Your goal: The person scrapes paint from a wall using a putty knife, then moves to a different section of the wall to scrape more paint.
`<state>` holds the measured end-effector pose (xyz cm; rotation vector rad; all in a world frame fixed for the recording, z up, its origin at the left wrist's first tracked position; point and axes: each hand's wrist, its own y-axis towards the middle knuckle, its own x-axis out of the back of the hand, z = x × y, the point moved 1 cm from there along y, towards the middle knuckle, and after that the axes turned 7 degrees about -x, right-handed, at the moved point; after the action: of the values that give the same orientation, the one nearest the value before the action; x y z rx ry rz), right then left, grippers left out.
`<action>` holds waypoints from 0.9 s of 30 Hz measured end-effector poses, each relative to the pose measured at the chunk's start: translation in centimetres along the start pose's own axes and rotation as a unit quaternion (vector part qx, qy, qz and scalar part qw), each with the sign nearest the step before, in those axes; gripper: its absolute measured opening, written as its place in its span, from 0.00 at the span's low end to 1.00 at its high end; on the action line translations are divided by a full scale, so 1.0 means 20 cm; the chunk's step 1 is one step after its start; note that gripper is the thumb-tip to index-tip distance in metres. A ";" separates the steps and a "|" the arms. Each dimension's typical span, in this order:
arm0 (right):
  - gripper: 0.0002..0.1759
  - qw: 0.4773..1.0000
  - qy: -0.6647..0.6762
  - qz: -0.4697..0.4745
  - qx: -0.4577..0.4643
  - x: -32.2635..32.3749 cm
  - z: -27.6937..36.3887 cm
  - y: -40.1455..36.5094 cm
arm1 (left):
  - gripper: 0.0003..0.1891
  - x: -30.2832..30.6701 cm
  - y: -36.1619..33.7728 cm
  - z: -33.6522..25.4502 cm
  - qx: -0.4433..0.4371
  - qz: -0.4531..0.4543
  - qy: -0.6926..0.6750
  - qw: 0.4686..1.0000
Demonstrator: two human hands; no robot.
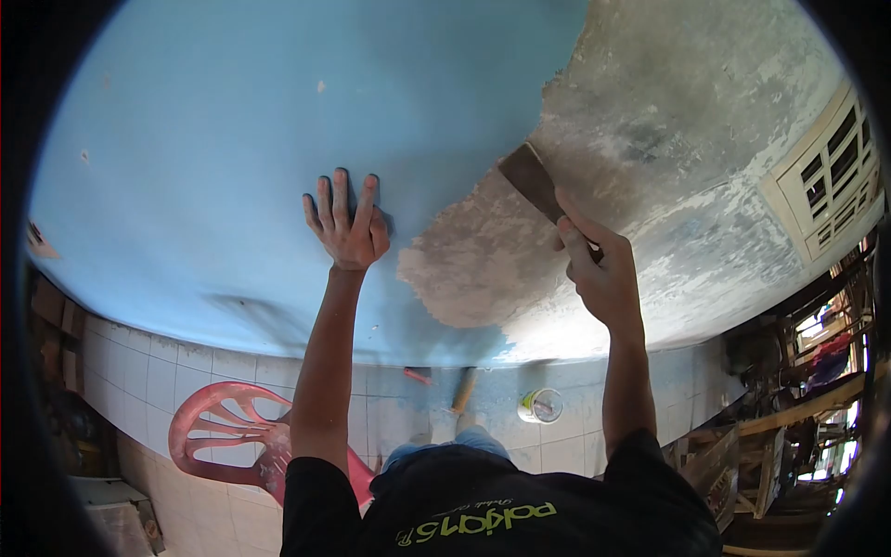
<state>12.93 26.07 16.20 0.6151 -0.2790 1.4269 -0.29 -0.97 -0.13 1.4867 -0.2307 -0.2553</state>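
Observation:
In the head view, a wall carries blue paint (223, 121) on the left and bare grey plaster (687, 102) on the right, with a ragged edge between them. My right hand (599, 269) is closed round the handle of a paint scraper (530, 178). The scraper's broad blade lies at the ragged paint edge. My left hand (348, 223) rests flat on the blue paint with its fingers spread, and holds nothing.
A pink plastic chair (186, 436) stands at lower left on the tiled floor (139, 371). Near the wall's foot are a small tub (539, 406), a roll-shaped object (464, 390) and a reddish piece (418, 375). A vent block (831, 167) and wooden frames (770, 464) are at right.

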 end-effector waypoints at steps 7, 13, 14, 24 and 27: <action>0.21 0.999 0.038 -0.005 0.013 -0.08 0.03 0.03 | 0.25 0.01 -0.01 -0.01 -0.001 0.000 0.008 1.000; 0.21 0.999 -0.022 -0.026 -0.020 0.04 0.04 0.00 | 0.25 -0.02 0.00 0.01 -0.010 -0.017 0.006 1.000; 0.21 0.999 -0.032 -0.029 0.005 0.02 0.05 0.02 | 0.25 -0.01 0.00 0.01 -0.007 -0.013 0.009 1.000; 0.20 0.999 -0.031 -0.009 0.007 0.06 0.08 0.02 | 0.26 0.00 -0.01 0.01 -0.007 0.000 0.014 1.000; 0.20 0.997 -0.068 -0.016 -0.021 0.18 0.05 0.00 | 0.25 0.00 0.00 0.02 -0.031 0.005 0.024 0.999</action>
<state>13.55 28.48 18.91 0.6817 -0.4039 1.3469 -0.44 -1.29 -0.16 1.4279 -0.1896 -0.2175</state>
